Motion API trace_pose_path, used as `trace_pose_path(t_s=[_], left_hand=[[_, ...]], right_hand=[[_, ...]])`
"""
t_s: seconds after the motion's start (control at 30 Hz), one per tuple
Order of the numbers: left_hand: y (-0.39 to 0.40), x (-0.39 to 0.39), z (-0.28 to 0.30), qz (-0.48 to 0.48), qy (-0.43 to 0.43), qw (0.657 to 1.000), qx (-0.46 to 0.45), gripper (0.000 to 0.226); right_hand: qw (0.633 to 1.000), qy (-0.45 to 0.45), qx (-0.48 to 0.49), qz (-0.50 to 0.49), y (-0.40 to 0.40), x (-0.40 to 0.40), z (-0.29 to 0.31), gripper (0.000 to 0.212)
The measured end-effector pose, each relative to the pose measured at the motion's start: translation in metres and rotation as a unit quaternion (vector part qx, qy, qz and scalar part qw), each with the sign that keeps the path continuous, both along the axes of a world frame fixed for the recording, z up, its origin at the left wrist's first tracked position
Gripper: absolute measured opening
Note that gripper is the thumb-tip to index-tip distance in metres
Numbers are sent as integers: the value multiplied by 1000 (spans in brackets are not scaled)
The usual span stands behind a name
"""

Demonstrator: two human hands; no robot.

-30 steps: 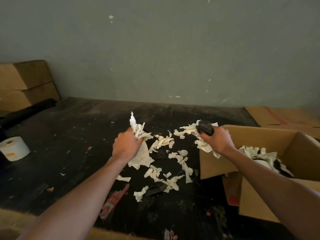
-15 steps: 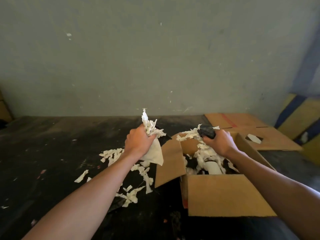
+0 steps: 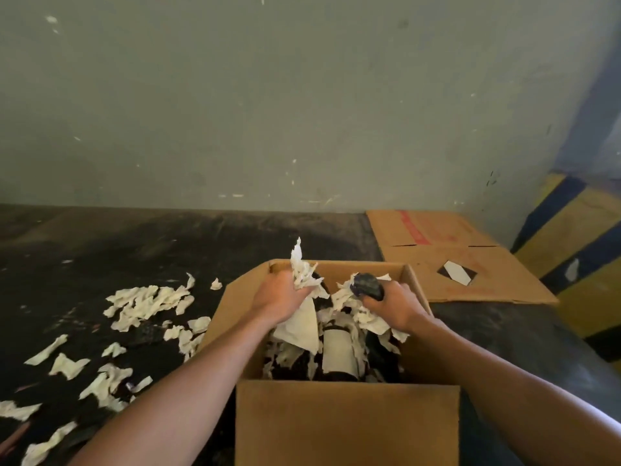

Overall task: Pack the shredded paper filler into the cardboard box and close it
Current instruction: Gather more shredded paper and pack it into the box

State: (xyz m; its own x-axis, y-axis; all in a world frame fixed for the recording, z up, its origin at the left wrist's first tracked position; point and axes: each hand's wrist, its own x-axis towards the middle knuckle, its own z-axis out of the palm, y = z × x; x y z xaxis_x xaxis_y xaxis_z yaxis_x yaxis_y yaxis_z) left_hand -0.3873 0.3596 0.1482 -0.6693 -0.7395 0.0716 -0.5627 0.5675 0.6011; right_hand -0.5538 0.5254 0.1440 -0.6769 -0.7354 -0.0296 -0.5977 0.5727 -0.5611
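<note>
An open cardboard box (image 3: pixel 346 422) stands in front of me on the dark floor, its flaps spread outwards. Inside lie shredded paper pieces, dark items and a white cylinder (image 3: pixel 337 351). My left hand (image 3: pixel 280 294) is over the box's left side, closed on a bunch of shredded paper (image 3: pixel 302 274) with a larger sheet hanging below. Over the right side, my right hand (image 3: pixel 391 306) grips more shredded paper (image 3: pixel 364 317) together with a dark object (image 3: pixel 366 285). More loose shreds (image 3: pixel 148 301) are scattered on the floor to the left of the box.
A flattened cardboard sheet (image 3: pixel 447 257) with red print lies on the floor behind the box to the right. A yellow and dark striped kerb (image 3: pixel 578 237) runs along the right. A grey wall (image 3: pixel 268 95) closes the back.
Both hands have carried their handfuls of paper rightwards from the floor pile to above the open box. My view has followed, so the box now sits in the middle.
</note>
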Motion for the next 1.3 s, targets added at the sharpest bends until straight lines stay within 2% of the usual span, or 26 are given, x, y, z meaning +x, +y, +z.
trace_pose_path(t_s=[0.13, 0.2, 0.27, 0.33, 0.4, 0.47, 0.57, 0.63, 0.73, 0.83, 0.93, 1.0, 1.17, 1.23, 1.3], left_hand=[[-2, -18, -13, -88, -92, 992, 10, 28], [-4, -21, -8, -131, -148, 979, 57, 63], [-10, -24, -7, -139, -255, 951, 110, 89], [-14, -25, -11, -148, -328, 920, 157, 100], [-14, -28, -16, -148, -360, 904, 178, 104], [-10, -31, -23, -133, -362, 905, 180, 99], [-1, -31, -42, -130, -362, 905, 182, 85], [8, -27, -59, -147, -401, 889, 165, 86], [18, -22, -76, -173, -438, 869, 154, 80], [13, -22, -73, -183, -449, 862, 149, 83], [-2, -23, -68, -179, -460, 861, 127, 91], [-4, -23, -66, -190, -469, 855, 114, 88], [12, -18, -79, -263, -503, 815, 114, 72], [10, -19, -72, -258, -513, 812, 109, 66], [-2, -27, -61, -246, -519, 812, 105, 53]], right_hand=[[993, -42, 45, 102, -11, -31, -12, 48], [981, -65, 86, 160, -16, -45, -14, 59], [968, -81, 132, 199, -21, -56, -14, 71], [962, -100, 150, 203, -24, -62, -15, 79], [965, -95, 142, 198, -26, -62, -15, 67], [972, -64, 137, 182, -29, -61, -22, 59], [971, -26, 196, 131, -29, -55, -45, 71], [946, -9, 289, 148, -28, -49, -71, 71], [899, -31, 394, 188, -26, -40, -89, 53], [902, -38, 388, 185, -27, -44, -77, 45], [925, 3, 343, 164, -34, -49, -60, 46], [925, 6, 341, 169, -32, -46, -63, 51], [852, -16, 473, 224, -7, -18, -90, 54], [875, -16, 444, 193, -10, -20, -91, 49], [924, -5, 361, 123, -19, -29, -82, 43]])
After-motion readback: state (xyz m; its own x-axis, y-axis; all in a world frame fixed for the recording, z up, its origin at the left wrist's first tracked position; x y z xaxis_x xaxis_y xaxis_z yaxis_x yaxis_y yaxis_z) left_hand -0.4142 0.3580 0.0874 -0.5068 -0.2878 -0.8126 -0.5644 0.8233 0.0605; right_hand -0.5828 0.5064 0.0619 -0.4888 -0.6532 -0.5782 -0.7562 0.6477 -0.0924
